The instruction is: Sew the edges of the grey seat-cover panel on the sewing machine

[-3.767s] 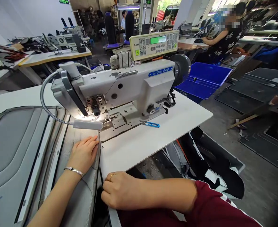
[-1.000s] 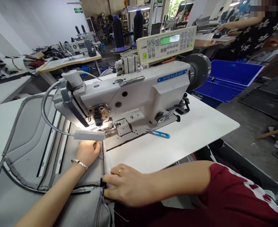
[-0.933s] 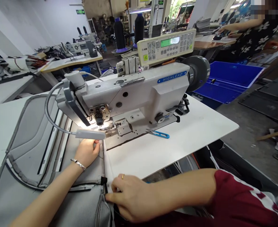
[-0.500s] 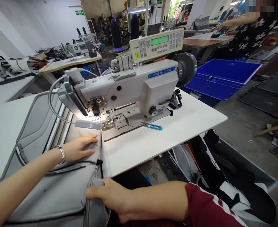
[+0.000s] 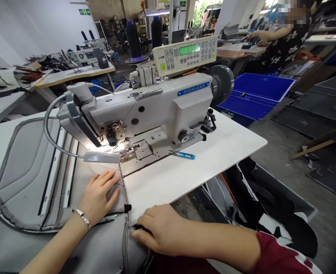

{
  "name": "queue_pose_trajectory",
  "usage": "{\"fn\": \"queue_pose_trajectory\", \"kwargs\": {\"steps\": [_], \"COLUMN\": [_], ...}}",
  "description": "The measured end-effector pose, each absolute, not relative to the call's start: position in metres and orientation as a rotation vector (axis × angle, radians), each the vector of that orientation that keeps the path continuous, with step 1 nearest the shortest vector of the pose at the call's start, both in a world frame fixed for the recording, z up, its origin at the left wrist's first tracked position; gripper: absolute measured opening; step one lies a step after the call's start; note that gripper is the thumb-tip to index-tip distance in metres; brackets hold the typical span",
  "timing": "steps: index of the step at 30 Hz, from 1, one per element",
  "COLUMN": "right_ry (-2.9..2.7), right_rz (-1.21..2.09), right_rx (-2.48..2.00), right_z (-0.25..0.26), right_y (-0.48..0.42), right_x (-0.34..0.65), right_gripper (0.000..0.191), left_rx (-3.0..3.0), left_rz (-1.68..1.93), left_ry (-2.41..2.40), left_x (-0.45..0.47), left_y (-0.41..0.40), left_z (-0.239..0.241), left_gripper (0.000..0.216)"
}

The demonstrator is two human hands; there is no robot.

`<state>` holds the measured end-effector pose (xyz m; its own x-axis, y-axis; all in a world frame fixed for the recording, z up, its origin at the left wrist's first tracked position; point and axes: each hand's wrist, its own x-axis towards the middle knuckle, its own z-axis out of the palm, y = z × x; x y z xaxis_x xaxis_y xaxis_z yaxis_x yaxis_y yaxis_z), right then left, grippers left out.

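A large grey padded fabric piece (image 5: 22,160) with dark piped edges lies across the left of the table, its right edge running under the needle area of the sewing machine (image 5: 153,110). My left hand (image 5: 99,194), a bracelet on its wrist, rests on the fabric just in front of the machine's small lamp (image 5: 101,157), fingers stretched out. Lower down, my right hand (image 5: 163,230) grips the seamed edge of the same piece at the table's front; its fingertips are partly hidden. Blue-handled thread snips (image 5: 185,155) lie on the table beside the machine bed.
A control panel (image 5: 187,55) sits above the machine, with black thread cones (image 5: 134,42) behind. On the right are a blue crate (image 5: 256,95) and a grey bin (image 5: 301,203) of cut pieces below the table edge. A co-worker (image 5: 287,42) stands at a far table.
The padded piece has been turned and spread flatter at the left. My left hand has swung round to point toward the machine; my right hand has shifted right and slightly up along the edge.
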<state>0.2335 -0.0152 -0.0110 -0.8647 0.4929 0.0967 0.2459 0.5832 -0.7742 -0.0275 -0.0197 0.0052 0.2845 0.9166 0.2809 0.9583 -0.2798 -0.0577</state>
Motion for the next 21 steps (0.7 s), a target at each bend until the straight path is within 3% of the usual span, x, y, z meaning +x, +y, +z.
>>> {"fn": "queue_pose_trajectory", "kwargs": {"steps": [2,4,21], "right_ry": [-2.646,-2.646,-2.888], "right_rz": [0.581,0.386,0.316], "right_rx": [-0.392,-0.200,-0.146], "right_z": [-0.013,-0.018,-0.003], "right_y": [0.000,0.009,0.054], "right_x": [0.231,0.225,0.191], "right_gripper": [0.022,0.017,0.016], "left_rx": [-2.316,-2.301,-2.253], "left_rz": [-0.322,-0.355,-0.409], "left_ry": [-1.715,-1.703,-1.531], "left_x": [-0.026,-0.026,-0.040], "left_y": [-0.020,-0.018,0.028], "left_z": [0.004,0.002,0.010], "left_gripper": [0.037,0.036,0.026]}}
